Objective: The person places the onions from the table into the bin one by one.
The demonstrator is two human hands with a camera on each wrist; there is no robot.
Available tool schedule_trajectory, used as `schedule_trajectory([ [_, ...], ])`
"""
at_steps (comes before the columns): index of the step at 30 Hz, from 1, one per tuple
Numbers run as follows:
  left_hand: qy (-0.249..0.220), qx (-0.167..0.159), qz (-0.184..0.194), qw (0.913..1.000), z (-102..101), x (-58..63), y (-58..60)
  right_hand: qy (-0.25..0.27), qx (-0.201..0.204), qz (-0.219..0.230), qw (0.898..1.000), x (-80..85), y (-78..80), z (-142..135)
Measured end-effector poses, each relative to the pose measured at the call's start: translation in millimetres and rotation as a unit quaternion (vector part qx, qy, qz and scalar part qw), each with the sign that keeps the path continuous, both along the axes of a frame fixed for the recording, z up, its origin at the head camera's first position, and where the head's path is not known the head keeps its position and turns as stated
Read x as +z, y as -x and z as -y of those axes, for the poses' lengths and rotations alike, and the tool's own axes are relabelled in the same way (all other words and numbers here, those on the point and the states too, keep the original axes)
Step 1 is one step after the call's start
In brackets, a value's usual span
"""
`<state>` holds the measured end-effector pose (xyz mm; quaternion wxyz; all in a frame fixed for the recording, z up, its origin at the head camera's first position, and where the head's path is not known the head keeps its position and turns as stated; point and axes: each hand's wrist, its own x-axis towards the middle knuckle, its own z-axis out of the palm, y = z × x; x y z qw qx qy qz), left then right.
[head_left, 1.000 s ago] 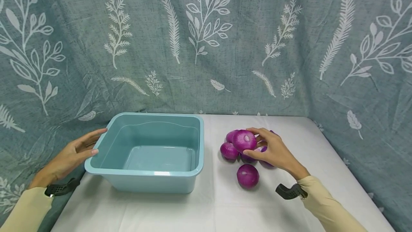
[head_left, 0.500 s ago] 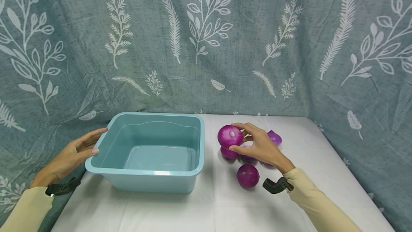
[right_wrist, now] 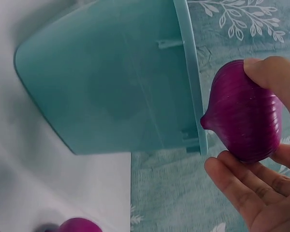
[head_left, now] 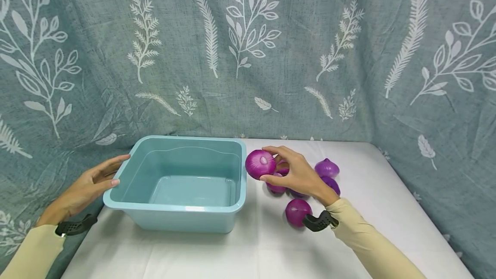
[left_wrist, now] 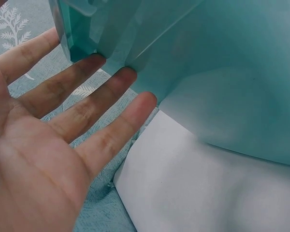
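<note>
Between the thumb and fingers of my right hand [head_left: 296,171] is a red onion [head_left: 260,164], lifted level with the right rim of a blue-green plastic basin [head_left: 174,207]. The right wrist view shows the onion's [right_wrist: 246,113] pointed tip right at the basin rim [right_wrist: 191,72]. My left hand [head_left: 89,184] rests at the basin's left side, thumb at the rim. In the left wrist view, the straight fingers [left_wrist: 113,121] meet the outer wall [left_wrist: 212,92]. No onions show inside the basin.
More red onions lie on the white tablecloth [head_left: 267,244] right of the basin, some partly hidden by my right hand. One onion [head_left: 297,212] lies nearer, beside the wrist strap; another [head_left: 327,168] lies farther right. A leaf-patterned curtain [head_left: 294,111] stands behind.
My right hand has carried the onion leftward from above the pile to beside the basin's right rim, uncovering onions on the right. My left hand and the basin have stayed put.
</note>
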<state>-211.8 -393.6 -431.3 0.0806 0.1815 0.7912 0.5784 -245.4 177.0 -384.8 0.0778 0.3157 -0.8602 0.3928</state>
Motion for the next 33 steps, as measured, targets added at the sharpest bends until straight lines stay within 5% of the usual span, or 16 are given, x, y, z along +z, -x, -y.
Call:
schedule_trajectory([
  [11,0.002,0.001,-0.008,1.0,-1,1.6,0.8,0.063,0.048,0.029,0.996,3.6,3.1,23],
  [33,0.021,0.017,0.005,0.9996,0,0.4,-0.6,0.02,0.046,0.005,0.999,-0.6,5.4,60],
])
